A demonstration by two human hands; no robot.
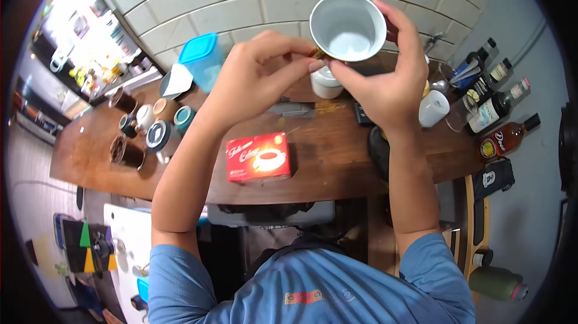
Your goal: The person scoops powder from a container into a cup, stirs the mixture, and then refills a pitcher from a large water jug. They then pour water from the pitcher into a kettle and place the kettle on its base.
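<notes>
A white cup (348,26) is raised over the back of the wooden counter, its mouth facing me and its inside bare. My right hand (391,77) grips it from the right and below, thumb under the rim. My left hand (259,74) is closed in a pinch at the cup's lower left edge, where a small gold-brown bit shows between the fingers; I cannot make out what it is. Behind the hands stands a white lidded jar (327,85), partly covered by them. Below, a red box (257,157) with a cup picture lies on the counter.
Several jars and cups, among them a grey-lidded jar (161,136), stand at the left. A blue-lidded container (201,62) is by the tiled wall. On the right are a white cup (433,108) and several bottles, one amber (509,139). The wooden counter (337,173) has a curved front edge.
</notes>
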